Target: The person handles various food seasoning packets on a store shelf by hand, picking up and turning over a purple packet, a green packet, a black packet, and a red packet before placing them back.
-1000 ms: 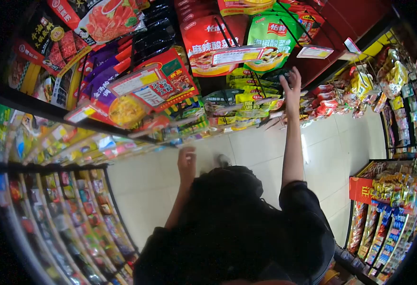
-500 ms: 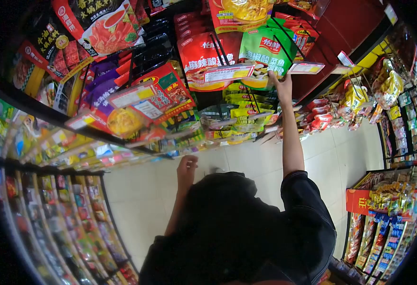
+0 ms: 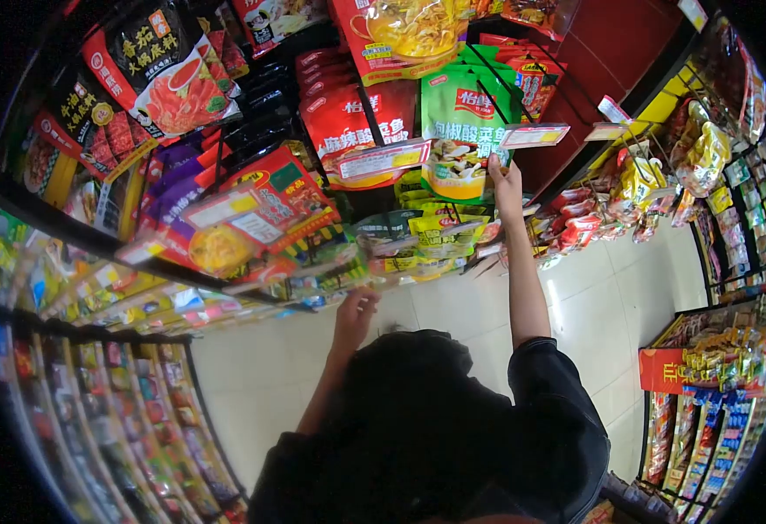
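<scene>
My right hand (image 3: 507, 185) pinches the lower right edge of a green seasoning packet (image 3: 454, 162); the thumb is in front and the other fingers are mostly hidden. The packet still hangs among similar ones on a black hook, with a price tag (image 3: 535, 136) partly over its right side. To its left hangs a red seasoning packet (image 3: 374, 118), partly behind another price tag (image 3: 383, 162). Lower down, my left hand (image 3: 355, 316) hovers over the floor, fingers loosely curled and a little apart, with nothing visible in them.
Hotpot base packets (image 3: 173, 79) and a red-green packet (image 3: 291, 205) hang at the left. Yellow-green packets (image 3: 444, 231) hang below the green one. Metal hooks and tags jut outward. Shelves (image 3: 130, 393) stand across a tiled floor (image 3: 461, 314), and a red display box (image 3: 662, 370) stands at the right.
The green packet now faces the camera more squarely, and my right hand has moved a little lower along its edge. My left hand has shifted slightly right. The view has shifted.
</scene>
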Tool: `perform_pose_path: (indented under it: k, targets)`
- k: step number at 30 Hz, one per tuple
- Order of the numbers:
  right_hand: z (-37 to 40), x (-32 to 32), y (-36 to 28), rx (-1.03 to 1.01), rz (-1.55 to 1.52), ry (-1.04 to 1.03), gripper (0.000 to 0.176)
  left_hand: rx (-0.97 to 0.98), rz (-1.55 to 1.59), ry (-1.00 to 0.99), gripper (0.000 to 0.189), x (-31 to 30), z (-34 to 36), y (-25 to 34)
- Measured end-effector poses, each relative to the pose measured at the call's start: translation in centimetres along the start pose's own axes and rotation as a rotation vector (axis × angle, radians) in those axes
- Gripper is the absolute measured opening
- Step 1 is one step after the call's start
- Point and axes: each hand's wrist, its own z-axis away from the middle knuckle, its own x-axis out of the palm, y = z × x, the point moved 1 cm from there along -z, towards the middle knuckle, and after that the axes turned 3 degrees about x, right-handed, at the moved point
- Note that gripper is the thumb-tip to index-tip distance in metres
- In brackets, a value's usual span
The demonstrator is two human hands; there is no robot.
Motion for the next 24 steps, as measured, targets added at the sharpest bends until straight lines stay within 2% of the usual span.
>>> perform_pose_path:
  k: [4, 7, 10, 14, 16, 19, 22, 24]
  targets:
    - [1.2, -0.6, -0.4, 0.114, -0.139, -0.026, 0.033, 0.008, -0.009, -0.061, 0.017, 0.5, -2.1, 0.9]
    - [2.2, -0.6, -0.9, 0.15, -0.219, -0.034, 0.032, 0.13, 0.02, -0.037, 0.02, 1.3, -4.6, 3.1]
    - [3.1, -1.0, -0.8, 0.198, -0.267, -0.038, 0.03, 0.19, -0.034, -0.032, 0.029, 2.0, -8.1, 6.1]
    - [4.3, -1.5, -0.1, 0.251, -0.353, -0.009, 0.027, 0.261, 0.113, -0.043, 0.044, 3.9, -12.0, 10.7]
    - [5.4, -1.3, -2.7, 0.281, -0.374, 0.019, 0.025, 0.283, 0.135, -0.087, 0.052, 4.9, -13.4, 12.3]
    - [6.1, -2.6, -1.5, 0.297, -0.331, 0.011, 0.024, 0.333, 0.252, -0.191, 0.053, 6.4, -14.8, 14.9]
    - [6.7, -3.1, -2.0, 0.288, -0.322, 0.013, 0.026, 0.277, 0.396, -0.291, 0.051, 8.0, -15.5, 16.5]
    - [7.3, -2.9, -4.1, 0.286, -0.314, 0.042, 0.026, 0.253, 0.237, -0.249, 0.044, 8.3, -16.2, 16.8]
